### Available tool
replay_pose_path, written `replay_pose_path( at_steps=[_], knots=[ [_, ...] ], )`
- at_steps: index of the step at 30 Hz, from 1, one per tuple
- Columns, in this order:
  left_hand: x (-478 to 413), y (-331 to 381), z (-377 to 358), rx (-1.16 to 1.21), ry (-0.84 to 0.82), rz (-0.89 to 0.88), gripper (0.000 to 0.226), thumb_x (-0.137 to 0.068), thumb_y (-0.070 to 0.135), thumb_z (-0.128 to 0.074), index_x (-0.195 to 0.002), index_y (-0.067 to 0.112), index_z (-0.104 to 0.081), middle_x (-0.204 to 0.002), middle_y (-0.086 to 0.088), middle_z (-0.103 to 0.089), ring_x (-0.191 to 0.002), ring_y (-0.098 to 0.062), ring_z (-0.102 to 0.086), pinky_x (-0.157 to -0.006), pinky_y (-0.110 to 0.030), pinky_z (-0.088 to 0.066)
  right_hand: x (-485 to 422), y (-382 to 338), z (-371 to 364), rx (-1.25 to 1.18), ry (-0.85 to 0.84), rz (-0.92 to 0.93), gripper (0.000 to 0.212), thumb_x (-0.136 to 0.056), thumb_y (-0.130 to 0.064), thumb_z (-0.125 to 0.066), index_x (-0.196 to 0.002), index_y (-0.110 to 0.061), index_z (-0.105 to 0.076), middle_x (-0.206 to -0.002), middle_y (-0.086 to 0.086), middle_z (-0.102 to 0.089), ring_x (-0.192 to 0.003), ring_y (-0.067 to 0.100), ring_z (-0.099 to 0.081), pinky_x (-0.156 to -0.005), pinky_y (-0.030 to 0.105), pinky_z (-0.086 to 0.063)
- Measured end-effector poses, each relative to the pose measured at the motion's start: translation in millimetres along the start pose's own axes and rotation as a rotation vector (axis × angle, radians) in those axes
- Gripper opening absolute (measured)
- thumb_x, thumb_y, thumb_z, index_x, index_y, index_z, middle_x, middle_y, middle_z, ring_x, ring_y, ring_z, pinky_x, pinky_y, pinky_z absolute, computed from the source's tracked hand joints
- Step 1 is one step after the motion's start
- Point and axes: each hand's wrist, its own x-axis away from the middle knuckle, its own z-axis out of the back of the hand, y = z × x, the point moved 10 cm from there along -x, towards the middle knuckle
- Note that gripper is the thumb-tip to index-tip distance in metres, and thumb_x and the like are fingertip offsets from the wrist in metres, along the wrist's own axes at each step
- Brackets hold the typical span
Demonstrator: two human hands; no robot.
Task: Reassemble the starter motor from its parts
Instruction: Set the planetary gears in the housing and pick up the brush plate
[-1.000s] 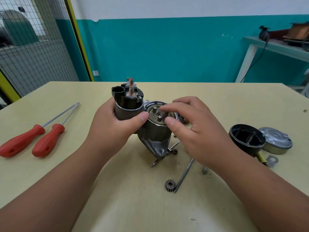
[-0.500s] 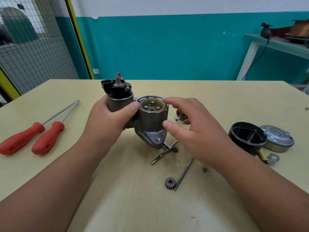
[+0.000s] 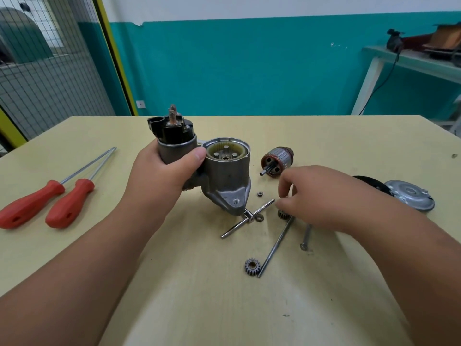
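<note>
We steady the starter housing at mid-table
Nearest, a loose gear lies beside a long bolt; our right hand curls over a second gear, grip unclear; our left hand clasps the housing's solenoid; armature beyond

The solenoid my left hand holds is smooth grey steel under a black plastic cap. The housing joined to it is cast grey metal, dull and slightly rough, with a yellowish, plastic-looking toothed ring inside. On the smooth, matt, wood-grained tabletop, the screwdrivers have satin red plastic handles and the T-wrench gleams like chrome.
</note>
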Motion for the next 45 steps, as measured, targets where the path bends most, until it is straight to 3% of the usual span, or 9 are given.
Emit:
replay_pose_path(
  at_steps=[4, 7, 9, 15, 19, 26, 36, 41, 45],
  knots=[
    [0.5, 1.1, 0.5, -0.02, -0.003, -0.011, 0.011, -0.08, 0.046, -0.074, -0.091, 0.046, -0.075, -0.09, 0.018, -0.079, -0.084, -0.002, -0.075, -0.06, -0.013, -0.056, 2.0, -0.2, -10.1, 0.09, -0.058, -0.018, 0.014, -0.09, -0.044, -0.064, -0.1, -0.033, -0.061, -0.091, -0.012, -0.059, -0.08, 0.001, -0.054, -0.058, 0.027, -0.041],
    [3.8, 8.9, -4.0, -0.037, -0.039, -0.045, 0.015, -0.075, 0.048, -0.077, -0.084, 0.059, -0.074, -0.088, 0.022, -0.078, -0.085, 0.002, -0.075, -0.06, -0.011, -0.055, -0.1, -2.0, -17.6, 0.137, -0.07, -0.016, 0.026, -0.091, -0.037, -0.064, -0.107, -0.019, -0.072, -0.104, 0.005, -0.07, -0.095, 0.022, -0.068, -0.077, 0.034, -0.055],
    [4.4, 10.6, -5.0, -0.039, -0.047, -0.057, 0.018, -0.068, 0.056, -0.077, -0.086, 0.058, -0.074, -0.089, 0.023, -0.078, -0.086, 0.002, -0.075, -0.06, -0.01, -0.055, -2.3, -2.5, -13.5, 0.116, -0.028, -0.009, 0.024, -0.092, -0.037, -0.064, -0.105, -0.018, -0.072, -0.103, 0.008, -0.069, -0.094, 0.023, -0.067, -0.077, 0.035, -0.055],
    [4.8, 9.8, -3.4, -0.047, -0.037, -0.091, 0.04, -0.064, 0.059, -0.076, -0.097, 0.037, -0.072, -0.089, 0.019, -0.078, -0.088, -0.007, -0.077, -0.063, -0.015, -0.058, 12.9, -8.4, 48.7, -0.459, 0.498, 0.159, 0.008, -0.094, -0.037, -0.071, -0.097, -0.034, -0.064, -0.085, -0.017, -0.064, -0.081, 0.003, -0.06, -0.062, 0.018, -0.044],
    [6.9, 14.6, -5.9, -0.088, -0.047, -0.117, 0.04, -0.064, 0.061, -0.076, -0.097, 0.04, -0.07, -0.087, 0.023, -0.076, -0.086, -0.005, -0.075, -0.059, -0.013, -0.056, 43.8, -37.5, 67.6, -0.548, 0.686, 0.398, 0.018, -0.096, -0.02, -0.07, -0.112, -0.028, -0.068, -0.093, -0.018, -0.062, -0.09, 0.009, -0.057, -0.073, 0.011, -0.046],
    [13.0, 26.3, -11.7, -0.229, -0.073, -0.189, 0.043, -0.064, 0.067, -0.073, -0.101, 0.044, -0.069, -0.092, 0.031, -0.074, -0.092, -0.003, -0.074, -0.072, -0.022, -0.061, 31.5, -48.9, 44.8, -0.563, 0.434, 0.359, 0.019, -0.094, -0.036, -0.067, -0.111, -0.044, -0.069, -0.095, -0.016, -0.056, -0.088, 0.004, -0.057, -0.069, 0.01, -0.04],
    [14.6, 27.8, -14.1, -0.226, -0.074, -0.19, 0.04, -0.065, 0.066, -0.073, -0.099, 0.045, -0.067, -0.092, 0.033, -0.073, -0.094, -0.002, -0.073, -0.076, -0.026, -0.061, 28.0, -41.6, 41.4, -0.596, 0.448, 0.288, 0.015, -0.092, -0.043, -0.062, -0.105, -0.05, -0.068, -0.1, -0.016, -0.049, -0.092, -0.001, -0.052, -0.073, 0.003, -0.037],
    [10.9, 21.9, -9.7, -0.143, -0.039, -0.142, 0.037, -0.064, 0.064, -0.073, -0.095, 0.044, -0.068, -0.086, 0.031, -0.073, -0.085, 0.002, -0.072, -0.061, -0.013, -0.055, 27.0, -41.5, 38.1, -0.549, 0.431, 0.317, 0.035, -0.092, -0.055, -0.052, -0.124, -0.051, -0.066, -0.107, -0.018, -0.048, -0.101, -0.001, -0.052, -0.076, 0.007, -0.039],
    [6.1, 11.1, -6.0, -0.069, -0.01, -0.075, 0.027, -0.073, 0.051, -0.079, -0.096, 0.042, -0.07, -0.09, 0.022, -0.076, -0.088, -0.004, -0.075, -0.059, -0.015, -0.056, 25.8, -42.9, 37.0, -0.429, 0.435, 0.321, 0.051, -0.091, -0.06, -0.045, -0.14, -0.052, -0.058, -0.113, -0.014, -0.047, -0.109, 0.005, -0.047, -0.087, 0.021, -0.043]
  ],
)
